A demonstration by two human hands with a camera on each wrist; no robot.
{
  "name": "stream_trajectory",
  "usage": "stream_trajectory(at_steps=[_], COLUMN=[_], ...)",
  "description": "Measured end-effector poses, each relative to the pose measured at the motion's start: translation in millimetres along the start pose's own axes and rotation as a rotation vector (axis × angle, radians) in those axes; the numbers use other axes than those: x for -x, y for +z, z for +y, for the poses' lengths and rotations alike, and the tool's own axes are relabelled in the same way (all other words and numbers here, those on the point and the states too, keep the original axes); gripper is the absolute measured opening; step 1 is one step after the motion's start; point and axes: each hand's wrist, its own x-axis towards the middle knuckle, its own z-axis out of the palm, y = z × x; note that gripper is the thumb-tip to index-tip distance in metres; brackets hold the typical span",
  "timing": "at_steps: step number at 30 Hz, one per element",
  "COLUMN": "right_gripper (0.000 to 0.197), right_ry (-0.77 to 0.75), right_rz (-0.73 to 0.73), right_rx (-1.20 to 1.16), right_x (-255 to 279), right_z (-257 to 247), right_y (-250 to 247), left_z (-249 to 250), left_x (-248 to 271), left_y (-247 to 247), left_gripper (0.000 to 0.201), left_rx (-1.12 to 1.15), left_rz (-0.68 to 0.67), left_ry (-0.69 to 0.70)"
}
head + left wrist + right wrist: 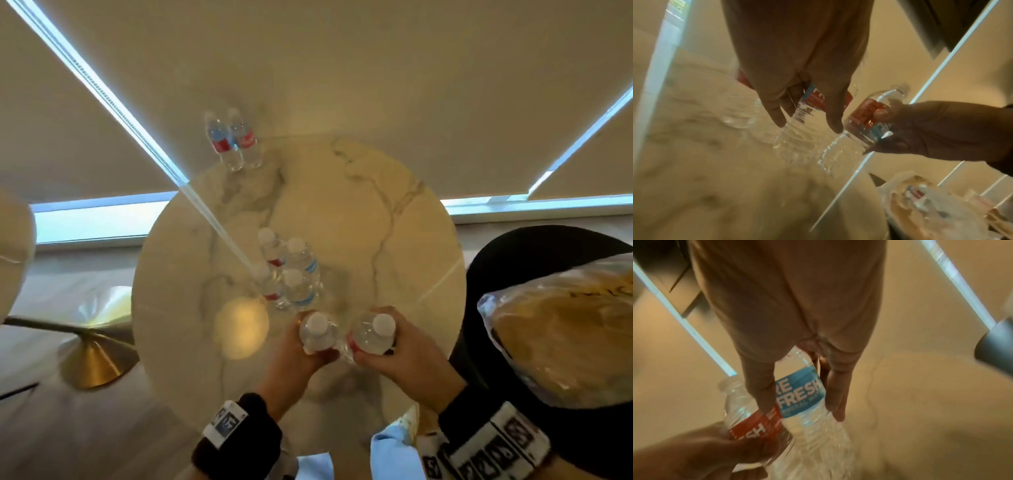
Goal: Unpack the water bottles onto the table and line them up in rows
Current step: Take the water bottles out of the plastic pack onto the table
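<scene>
Each hand grips one clear water bottle with a white cap, side by side over the near part of the round marble table [394, 219]. My left hand [301, 346] wraps the left bottle [317, 334]; in the left wrist view the fingers [835, 128] curl round its red and blue label. My right hand [394, 342] wraps the right bottle [373, 334], whose blue label [801, 394] shows between finger and thumb. The two bottles touch. Several bottles [291, 274] stand clustered mid-table, and two more [236, 140] stand at the far edge. I cannot tell if the held bottles rest on the table.
A plastic-wrapped pack [555, 335] lies on a black chair [513, 253] to the right of the table. A brass lamp base [96, 363] stands on the floor to the left. Window blinds hang behind the table.
</scene>
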Motion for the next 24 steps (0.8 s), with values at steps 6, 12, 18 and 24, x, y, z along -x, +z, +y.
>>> stream_trajectory(at_steps=[6, 12, 18, 24], right_gripper=[0.051, 0.066, 0.089, 0.031], right_ry=[0.034, 0.129, 0.163, 0.324], right_rz=[0.088, 0.184, 0.016, 0.265], right_rx=[-0.047, 0.01, 0.06, 0.008], right_x=[-44.3, -65.9, -61.2, -14.8], right_z=[-26.3, -38.5, -27.2, 51.1], right_y=[107.6, 139.5, 129.6, 1.8], left_z=[-62.5, -84.3, -98.9, -10.8], left_x=[-9.4, -32.8, -17.2, -13.4], left_y=[-66.2, -83.2, -86.2, -6.3], left_gripper=[0.058, 0.061, 0.075, 0.023], left_rx=[-0.06, -0.032, -0.438, -0.69], left_rz=[0.227, 0.202, -0.005, -0.346], left_ry=[-0.034, -0.021, -0.276, -0.001])
